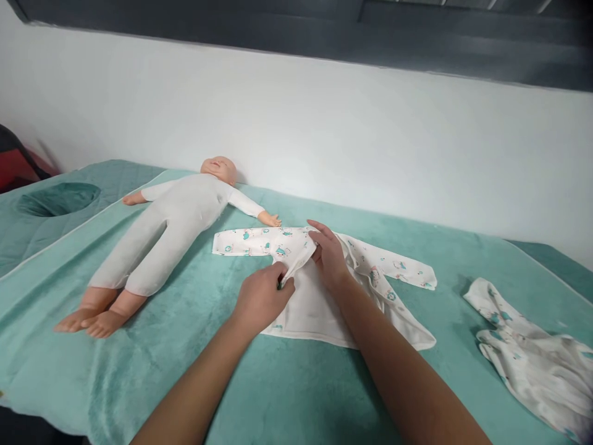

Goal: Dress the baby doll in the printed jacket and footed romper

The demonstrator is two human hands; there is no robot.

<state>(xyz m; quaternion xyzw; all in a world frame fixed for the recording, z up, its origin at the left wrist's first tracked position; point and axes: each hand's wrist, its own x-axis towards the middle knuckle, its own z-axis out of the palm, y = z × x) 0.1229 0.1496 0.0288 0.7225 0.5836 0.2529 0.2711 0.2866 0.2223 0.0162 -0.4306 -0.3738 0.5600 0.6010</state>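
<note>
A white baby shirt with small teal and pink prints lies spread on the green cover, its sleeves stretched to both sides and its front laid open. My left hand is closed, pinching the edge of the shirt's left front panel. My right hand rests at the neckline with its fingers extended and touching the cloth; the thumb side is partly hidden. Left of the shirt a baby doll with a white cloth body lies on its back, one of its hands close to the shirt's sleeve.
A crumpled pair of printed baby trousers or similar garment lies at the right. The green cover drapes over a padded bed, which has a face hole at the far left. A white wall stands behind.
</note>
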